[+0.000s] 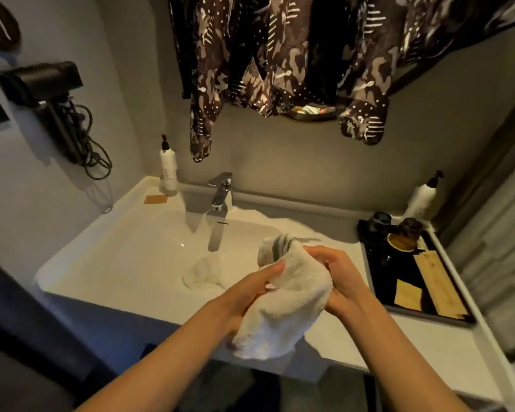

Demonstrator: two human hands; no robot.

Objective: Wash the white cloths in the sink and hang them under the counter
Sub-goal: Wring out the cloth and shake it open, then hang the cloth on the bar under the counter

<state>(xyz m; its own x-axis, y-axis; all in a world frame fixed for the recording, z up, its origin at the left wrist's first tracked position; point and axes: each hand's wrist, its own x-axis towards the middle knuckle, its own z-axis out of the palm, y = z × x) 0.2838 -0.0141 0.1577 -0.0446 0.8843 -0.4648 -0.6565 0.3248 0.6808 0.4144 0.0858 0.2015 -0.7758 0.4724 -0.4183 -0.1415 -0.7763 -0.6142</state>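
A bunched white cloth (286, 301) hangs over the right front part of the white sink (125, 257), held between both hands. My left hand (250, 289) grips its left side with the thumb on top. My right hand (336, 275) clasps its right side. The cloth's lower end droops past the sink's front edge. A second white cloth (204, 273) lies crumpled in the basin, to the left of my hands. The chrome tap (221, 193) stands at the back of the basin; I see no water running.
A black tray (458, 315) with dark jars and wooden pieces sits on the counter to the right. White pump bottles stand at the back left (167, 171) and back right (422, 194). Patterned dark garments (280, 55) hang above. A black hair dryer (42, 81) is mounted on the left wall.
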